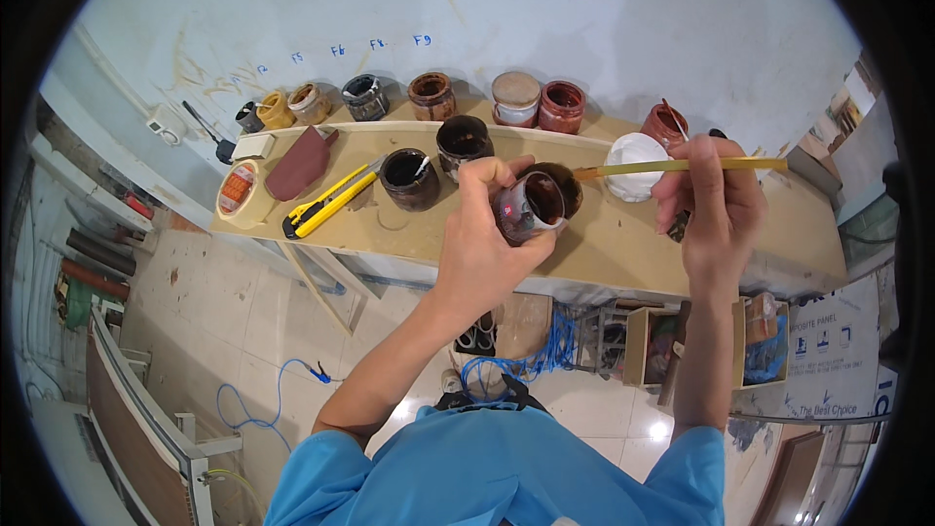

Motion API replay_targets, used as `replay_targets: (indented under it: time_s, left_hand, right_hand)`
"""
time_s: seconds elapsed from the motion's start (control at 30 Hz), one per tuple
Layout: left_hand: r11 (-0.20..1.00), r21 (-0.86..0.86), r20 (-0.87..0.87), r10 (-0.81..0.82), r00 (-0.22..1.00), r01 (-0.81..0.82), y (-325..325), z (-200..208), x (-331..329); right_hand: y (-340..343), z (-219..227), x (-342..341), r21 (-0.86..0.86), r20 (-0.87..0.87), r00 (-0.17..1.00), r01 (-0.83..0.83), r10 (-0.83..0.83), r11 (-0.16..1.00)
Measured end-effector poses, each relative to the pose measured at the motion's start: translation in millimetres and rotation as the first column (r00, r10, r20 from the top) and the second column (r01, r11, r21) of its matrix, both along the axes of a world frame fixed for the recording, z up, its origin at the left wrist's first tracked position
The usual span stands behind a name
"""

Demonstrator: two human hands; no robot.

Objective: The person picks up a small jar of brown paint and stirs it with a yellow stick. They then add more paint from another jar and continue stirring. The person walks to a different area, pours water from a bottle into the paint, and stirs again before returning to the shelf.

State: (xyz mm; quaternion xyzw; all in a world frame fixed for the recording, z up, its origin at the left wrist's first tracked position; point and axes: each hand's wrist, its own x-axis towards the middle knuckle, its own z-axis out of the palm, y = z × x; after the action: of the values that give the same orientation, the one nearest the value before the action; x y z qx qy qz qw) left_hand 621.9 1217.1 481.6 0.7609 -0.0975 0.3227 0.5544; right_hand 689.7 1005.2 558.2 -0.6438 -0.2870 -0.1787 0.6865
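My left hand (pixel 484 251) is wrapped round a tilted clear jar (pixel 516 212) with dark red-brown liquid or stain inside. Right behind that jar shows a brown, round rim (pixel 573 187); whether it is the jar's lid or a second container I cannot tell. In my right hand (pixel 723 200) a thin paintbrush (pixel 745 164) lies almost level, its bristles pointing left at the brown rim. They look to touch it or come very close. A white rounded container (pixel 635 168) stands beyond the brush. Two dark stained jars, one nearer (pixel 410 185) and one farther (pixel 463 141), stand left of my left hand.
Several paint jars (pixel 431 97) line the wall. On the bench (pixel 380 226) lie a yellow utility knife (pixel 326 206), maroon sandpaper (pixel 303 164) and a tape roll (pixel 241 192). A red jar (pixel 664 124) holds a stick. Blue hose (pixel 545 346) and boxes (pixel 648 346) sit below.
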Motion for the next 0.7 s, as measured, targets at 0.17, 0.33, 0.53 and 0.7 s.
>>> replay_targets:
  time_s: [0.17, 0.33, 0.53, 0.7]
  left_hand:
    - [0.996, -0.080, 0.018, -0.042, 0.999, 0.044, 5, -3, -7]
    - [0.988, 0.074, 0.076, 0.126, 0.989, -0.132, 21, -3, -14]
    - [0.967, 0.157, 0.106, 0.188, 0.976, -0.203, 26, -5, -23]
    - [0.982, 0.078, 0.107, 0.165, 0.980, -0.174, 25, -13, -24]
  right_hand:
    - [1, 1, -13, 0.112, 0.058, 0.993, -0.111, 0.105, 0.987]
    - [7, 0, -39, 0.052, -0.025, 0.986, -0.165, 0.166, 0.985]
    - [24, -9, -44, -0.267, 0.117, 0.965, -0.199, 0.236, 0.943]
    - [29, -12, -44, -0.200, -0.044, 0.971, -0.237, 0.233, 0.951]
